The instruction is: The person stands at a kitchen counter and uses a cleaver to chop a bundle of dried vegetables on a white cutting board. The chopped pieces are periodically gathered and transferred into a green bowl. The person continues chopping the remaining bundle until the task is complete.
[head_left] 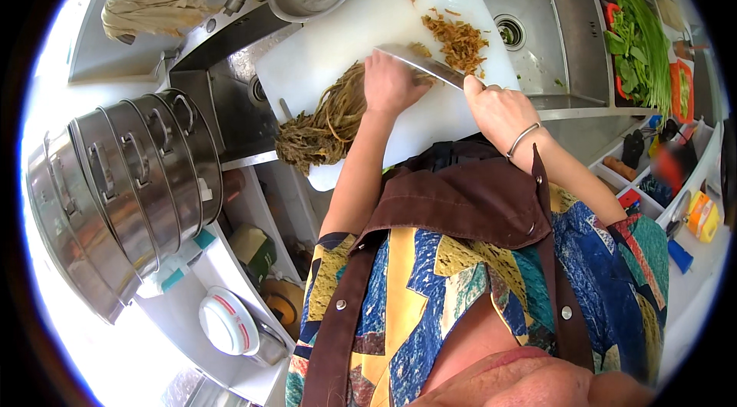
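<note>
A limp brownish-green bundle of stringy leaves (328,124) lies left of upper centre on the white plastic cutting board (307,50), probably soft, slippery, best pinned near its right end. Left hand (393,84) there: fingers blurred, grip unclear; right hand (503,110): fingers clamped on a steel knife (424,64).

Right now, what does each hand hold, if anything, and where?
Right hand: the knife, by its handle end. Left hand: over the vegetables, beside the knife; grip unclear.

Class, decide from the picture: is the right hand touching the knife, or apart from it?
Touching. The head view shows the right hand closed around the knife at its lower-right end.
</note>
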`<action>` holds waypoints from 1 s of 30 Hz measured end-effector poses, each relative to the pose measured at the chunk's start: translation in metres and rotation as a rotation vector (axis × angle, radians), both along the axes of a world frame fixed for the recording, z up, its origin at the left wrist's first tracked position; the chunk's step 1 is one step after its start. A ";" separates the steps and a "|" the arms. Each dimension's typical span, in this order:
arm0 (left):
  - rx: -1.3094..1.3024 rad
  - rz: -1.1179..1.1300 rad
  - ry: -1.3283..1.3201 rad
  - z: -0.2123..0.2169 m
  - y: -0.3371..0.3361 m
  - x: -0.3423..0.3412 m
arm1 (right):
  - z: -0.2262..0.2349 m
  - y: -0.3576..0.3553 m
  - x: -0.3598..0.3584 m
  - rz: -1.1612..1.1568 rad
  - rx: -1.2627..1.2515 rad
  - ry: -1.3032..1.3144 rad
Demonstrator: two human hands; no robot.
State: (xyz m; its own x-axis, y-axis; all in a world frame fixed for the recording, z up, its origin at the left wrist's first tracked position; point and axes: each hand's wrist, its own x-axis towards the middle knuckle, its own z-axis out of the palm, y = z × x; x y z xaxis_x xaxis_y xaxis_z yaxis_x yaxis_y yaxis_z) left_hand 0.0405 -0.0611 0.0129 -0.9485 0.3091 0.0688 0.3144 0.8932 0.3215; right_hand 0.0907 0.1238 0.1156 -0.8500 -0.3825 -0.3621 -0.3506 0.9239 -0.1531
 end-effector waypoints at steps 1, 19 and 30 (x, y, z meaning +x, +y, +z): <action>0.011 -0.002 0.016 0.000 0.000 0.000 | 0.003 -0.001 -0.001 0.004 0.007 -0.008; 0.081 -0.061 -0.029 -0.010 -0.005 -0.003 | -0.050 -0.010 -0.055 -0.086 -0.168 -0.195; 0.049 -0.024 -0.057 -0.010 -0.011 -0.001 | -0.042 -0.008 -0.062 -0.023 -0.178 -0.210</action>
State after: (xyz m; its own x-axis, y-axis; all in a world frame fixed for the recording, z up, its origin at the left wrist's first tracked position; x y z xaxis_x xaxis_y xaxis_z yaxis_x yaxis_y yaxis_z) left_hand 0.0392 -0.0716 0.0028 -0.9439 0.3289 0.0308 0.3151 0.8685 0.3826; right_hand 0.0288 0.1159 0.0733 -0.7724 -0.4372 -0.4606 -0.2731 0.8835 -0.3806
